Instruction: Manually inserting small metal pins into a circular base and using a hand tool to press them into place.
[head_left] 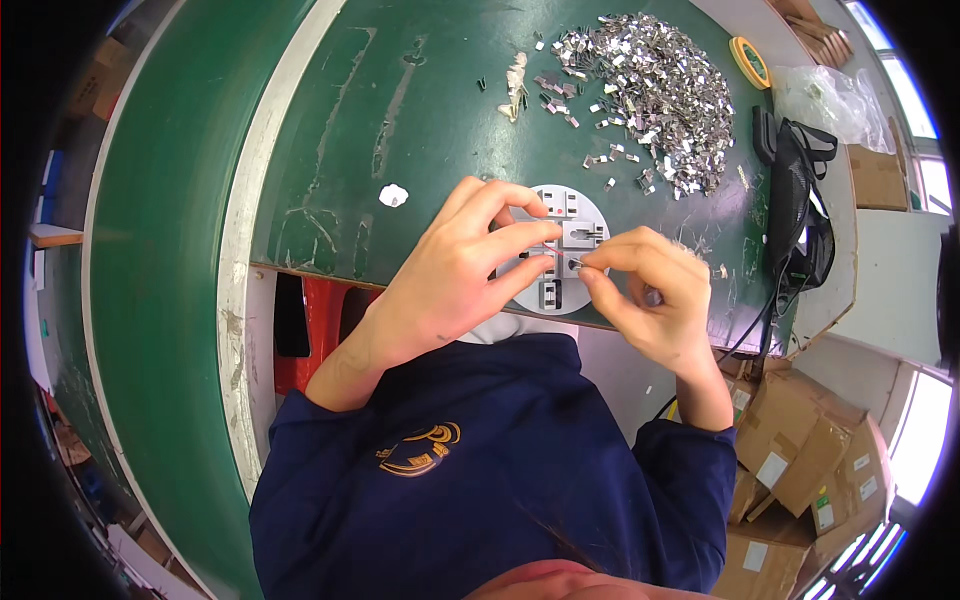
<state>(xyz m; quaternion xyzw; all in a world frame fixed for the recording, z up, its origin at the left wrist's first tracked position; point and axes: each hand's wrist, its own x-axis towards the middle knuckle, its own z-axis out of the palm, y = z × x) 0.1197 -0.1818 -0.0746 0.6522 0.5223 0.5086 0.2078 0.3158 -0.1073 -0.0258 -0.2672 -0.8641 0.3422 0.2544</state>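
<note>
In front of me a round light-grey plate (598, 212) carries several small metal blocks with slots and dark parts. My left hand (455, 262) reaches over the plate's left side. Its fingers are curved and apart, with tips at the blocks; a thin reddish strand shows between index finger and thumb. My right hand (655, 290) is at the plate's right edge, thumb and forefinger pinched on a tiny thing I cannot make out. A dark rounded end shows among its curled fingers; the rest is hidden.
A big heap of small shiny metal clips (660, 100) covers the far right of the green table (440, 110), with stray ones around it. A yellow tape roll (750, 63), a clear plastic bag (835, 100) and a black mesh bag (800, 215) lie right. Cardboard boxes (800, 440) stand lower right.
</note>
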